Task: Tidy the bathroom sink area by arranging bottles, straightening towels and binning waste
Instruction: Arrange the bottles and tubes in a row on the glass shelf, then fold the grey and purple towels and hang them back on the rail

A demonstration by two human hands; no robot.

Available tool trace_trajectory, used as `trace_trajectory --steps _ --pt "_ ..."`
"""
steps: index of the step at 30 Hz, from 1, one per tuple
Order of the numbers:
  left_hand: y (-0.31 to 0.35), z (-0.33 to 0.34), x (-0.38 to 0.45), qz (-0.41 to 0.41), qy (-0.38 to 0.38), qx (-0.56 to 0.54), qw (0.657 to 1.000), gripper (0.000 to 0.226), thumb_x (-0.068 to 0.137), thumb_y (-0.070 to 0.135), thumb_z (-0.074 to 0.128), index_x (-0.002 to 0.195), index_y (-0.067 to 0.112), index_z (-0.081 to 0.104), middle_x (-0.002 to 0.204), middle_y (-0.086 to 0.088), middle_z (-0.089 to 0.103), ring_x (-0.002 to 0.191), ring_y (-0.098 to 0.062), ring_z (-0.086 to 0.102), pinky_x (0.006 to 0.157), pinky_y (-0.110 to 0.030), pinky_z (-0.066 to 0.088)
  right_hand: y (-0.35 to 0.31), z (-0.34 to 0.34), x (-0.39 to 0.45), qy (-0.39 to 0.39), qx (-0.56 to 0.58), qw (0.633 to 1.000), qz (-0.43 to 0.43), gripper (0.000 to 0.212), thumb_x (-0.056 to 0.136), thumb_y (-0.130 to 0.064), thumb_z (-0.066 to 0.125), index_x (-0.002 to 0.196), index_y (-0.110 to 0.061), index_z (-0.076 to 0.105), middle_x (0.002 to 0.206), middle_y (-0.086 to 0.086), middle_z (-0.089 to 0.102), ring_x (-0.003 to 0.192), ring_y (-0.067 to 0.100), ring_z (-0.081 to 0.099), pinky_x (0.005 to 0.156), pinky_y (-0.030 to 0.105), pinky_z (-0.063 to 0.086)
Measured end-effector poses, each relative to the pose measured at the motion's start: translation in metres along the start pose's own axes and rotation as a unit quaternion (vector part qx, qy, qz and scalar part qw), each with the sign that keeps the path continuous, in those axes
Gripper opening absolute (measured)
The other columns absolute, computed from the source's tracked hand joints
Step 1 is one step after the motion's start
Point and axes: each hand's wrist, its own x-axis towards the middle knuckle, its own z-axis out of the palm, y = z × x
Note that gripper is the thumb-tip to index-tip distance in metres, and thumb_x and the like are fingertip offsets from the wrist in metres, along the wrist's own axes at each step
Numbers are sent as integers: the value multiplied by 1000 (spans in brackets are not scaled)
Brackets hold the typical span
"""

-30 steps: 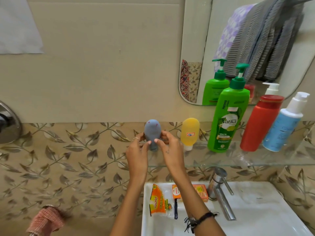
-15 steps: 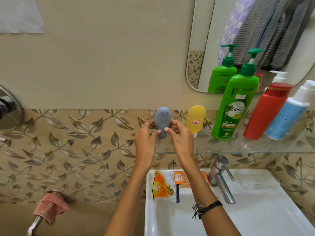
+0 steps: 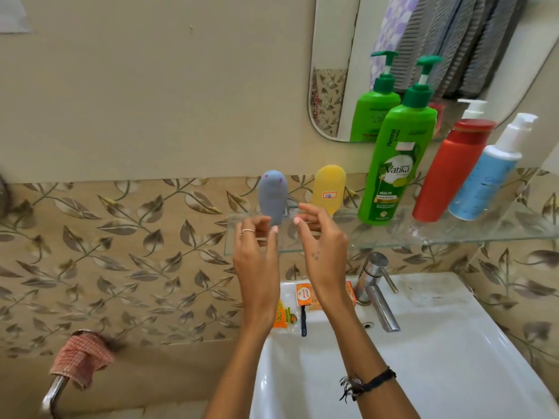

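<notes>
Grey bottle (image 3: 273, 196) seen standing cap-down at the left end of the glass shelf (image 3: 453, 234). Left hand (image 3: 257, 261) and right hand (image 3: 325, 249) held just before it, fingers loose, nothing gripped.

A clear glass shelf (image 3: 453, 234) runs along the leaf-patterned wall tiles above the basin. On it stand five bottles in a row. At its left end is a small grey-blue squeeze bottle (image 3: 272, 195), cap down, and just right of it a small yellow squeeze bottle (image 3: 328, 187), also cap down, with a red-edged sticker. Further right stands a tall green pump bottle of shampoo (image 3: 393, 164). Beside that is a red cylindrical bottle with a red cap (image 3: 447, 173), then a light-blue bottle with a white pump top (image 3: 484, 176), farthest right.
</notes>
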Motion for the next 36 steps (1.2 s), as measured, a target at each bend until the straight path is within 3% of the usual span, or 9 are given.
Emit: trace_trajectory --steps 5,12,19,21,25,29,34,36 --pt "33 22 -25 9 -71 -95 993 17 91 12 54 90 28 58 92 2 64 84 -3 61 71 -11 48 -12 -29 -12 44 -38 996 -63 20 87 -7 57 103 -17 66 94 -6 65 85 -3 57 71 2 44" --pt "111 71 -41 72 -180 -239 951 22 88 11 56 88 33 56 85 12 64 77 2 60 71 -8 44 -44 -135 10 149 -154 966 -143 19 87 -7 56 102 -14 66 96 1 67 86 8 62 75 18 51" --pt "218 122 -84 196 -303 -310 880 16 88 10 57 99 21 58 89 8 64 83 -3 62 75 -15 49 -95 -265 8 263 -272 911 -162 21 86 -3 53 101 -13 65 97 0 66 87 10 62 78 31 52" --pt "246 130 -96 229 -326 -314 862 18 88 8 56 101 20 57 90 8 63 84 -2 61 77 -16 50 -109 -294 4 282 -301 897 -157 21 87 -5 54 104 -13 64 103 1 65 95 14 61 82 34 51" --pt "294 139 -120 279 -360 -315 833 17 88 13 56 105 17 57 100 0 64 94 -12 62 84 -29 52 -134 -348 -12 337 -381 839 -195 28 87 -6 56 114 -10 62 121 4 60 116 19 54 102 26 39" --pt "340 142 -140 326 -358 -299 822 21 89 15 57 110 17 56 104 8 59 100 -13 59 89 -26 47 -155 -396 -20 403 -425 790 -183 46 84 -6 58 130 -5 50 140 13 43 134 26 37 113 36 28" --pt "382 140 -151 351 -358 -283 818 24 91 19 54 115 20 53 115 10 54 112 -9 50 97 -29 45 -166 -437 -13 411 -421 805 -82 76 85 -26 62 145 -3 21 152 16 23 142 26 19 117 33 15" --pt "394 139 -152 382 -340 -276 814 24 90 17 53 114 21 54 117 8 55 113 -8 49 95 -26 44 -163 -443 -8 387 -387 835 -59 85 84 -38 61 146 -1 15 154 16 19 143 24 16 118 33 13"
